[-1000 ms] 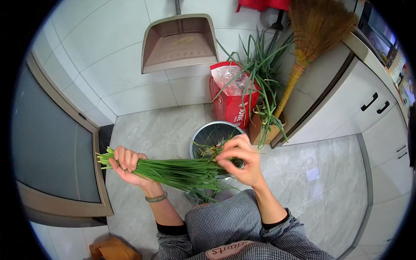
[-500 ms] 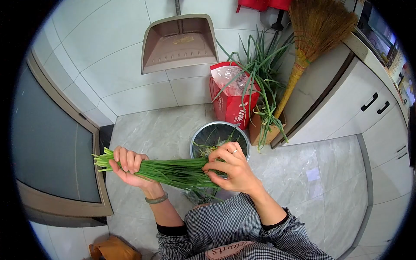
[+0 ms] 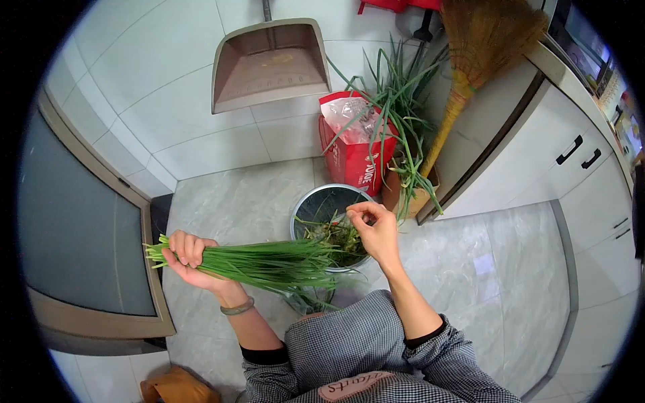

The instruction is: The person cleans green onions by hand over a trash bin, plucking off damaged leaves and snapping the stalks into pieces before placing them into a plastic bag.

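My left hand (image 3: 193, 258) is wrapped round a thick bunch of garlic chives (image 3: 265, 262) near the pale cut ends. The bunch lies level, its green tips pointing right across the near rim of a round bin (image 3: 322, 201). Inside the bin are loose green and yellowish trimmings (image 3: 346, 240). Over the bin's right side hovers my right hand (image 3: 377, 232), apart from the bunch. Its thumb and fingertips are pinched together; whatever is between them is too small to make out.
Behind the bin stand a red paper bag (image 3: 356, 158) and a cardboard box (image 3: 410, 191) with green onions (image 3: 406, 114). A straw broom (image 3: 457, 101) leans by the white cabinets (image 3: 537, 161). A dustpan (image 3: 269, 67) hangs on the wall; a door (image 3: 87, 221) is at left.
My right hand has left the chive tips and moved up and right over the bin, fingers pinched. My left hand still grips the bunch, nearly unmoved. The view has shifted slightly.
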The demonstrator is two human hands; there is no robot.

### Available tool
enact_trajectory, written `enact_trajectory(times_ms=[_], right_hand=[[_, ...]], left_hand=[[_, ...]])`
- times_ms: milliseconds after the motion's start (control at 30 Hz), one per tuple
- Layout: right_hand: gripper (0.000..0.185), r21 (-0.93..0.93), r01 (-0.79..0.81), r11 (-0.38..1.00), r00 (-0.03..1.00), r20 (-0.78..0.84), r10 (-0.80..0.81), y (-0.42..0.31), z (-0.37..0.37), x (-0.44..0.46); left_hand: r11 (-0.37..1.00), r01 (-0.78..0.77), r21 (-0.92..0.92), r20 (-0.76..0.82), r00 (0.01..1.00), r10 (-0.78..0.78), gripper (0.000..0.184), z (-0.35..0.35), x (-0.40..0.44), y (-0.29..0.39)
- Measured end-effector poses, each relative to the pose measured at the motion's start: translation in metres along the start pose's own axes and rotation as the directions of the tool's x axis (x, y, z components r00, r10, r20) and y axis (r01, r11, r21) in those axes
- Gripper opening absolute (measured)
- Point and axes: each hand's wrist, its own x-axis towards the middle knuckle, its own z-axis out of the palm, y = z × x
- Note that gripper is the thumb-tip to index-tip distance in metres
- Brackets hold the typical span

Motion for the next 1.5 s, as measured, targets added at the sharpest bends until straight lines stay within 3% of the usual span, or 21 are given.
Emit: enact_trajectory(times_ms=[167, 233, 267, 333, 467, 567, 767, 867, 967, 1033, 1500], right_hand=[[0.022, 0.046, -0.175, 0.983, 0.978, 0.123, 0.169, 0.02, 0.005, -0.001], [0.025, 0.0, -0.368, 0.93, 0.89, 0.289, 0.352, 0.001, -0.003, 0.004], [0.025, 0.0, -0.367, 0.93, 0.89, 0.291, 0.351, 0.001, -0.002, 0.004], [0.026, 0.144, -0.118, 0.983, 0.959, 0.274, 0.075, 0.001, -0.001, 0.001], [0.025, 0.109, -0.077, 0.991, 0.954, 0.296, 0.042, -0.004, 0.0, -0.003], [0.023, 0.159, -0.169, 0.973, 0.94, 0.323, 0.111, -0.007, 0.003, -0.004], [0.021, 0.263, -0.088, 0.961, 0.943, 0.334, -0.005, -0.014, 0.007, -0.007], [0.02, 0.266, -0.145, 0.953, 0.925, 0.379, 0.035, -0.014, 0.006, -0.007], [0.02, 0.238, -0.158, 0.958, 0.917, 0.395, 0.053, -0.014, 0.004, -0.006], [0.02, 0.271, -0.18, 0.946, 0.91, 0.41, 0.056, -0.012, 0.004, -0.006], [0.019, 0.315, -0.262, 0.912, 0.893, 0.438, 0.105, -0.005, 0.006, -0.005]], left_hand=[[0.998, -0.037, -0.053, -0.053, 0.998, 0.034, 0.03, -0.003, 0.0, 0.006], [0.997, -0.043, -0.064, -0.077, 0.996, 0.038, 0.031, -0.007, 0.0, 0.011], [0.997, -0.044, -0.063, -0.076, 0.996, 0.039, 0.031, -0.01, -0.001, 0.014], [0.991, -0.085, -0.102, -0.143, 0.987, 0.07, 0.031, -0.014, -0.002, 0.017], [0.981, -0.118, -0.152, -0.214, 0.973, 0.084, 0.032, -0.024, -0.004, 0.023], [0.976, -0.143, -0.164, -0.268, 0.959, 0.096, 0.032, -0.03, -0.005, 0.025], [0.969, -0.152, -0.195, -0.33, 0.941, 0.081, 0.031, -0.038, -0.007, 0.025], [0.939, -0.133, -0.318, -0.335, 0.942, 0.02, 0.028, -0.034, -0.009, 0.014], [0.877, -0.054, -0.478, -0.248, 0.966, -0.076, 0.024, -0.04, -0.008, 0.008], [0.849, 0.079, -0.522, -0.062, 0.99, -0.13, 0.019, -0.045, -0.006, 0.003], [0.841, 0.136, -0.524, 0.032, 0.99, -0.141, 0.02, -0.04, -0.004, -0.006]])
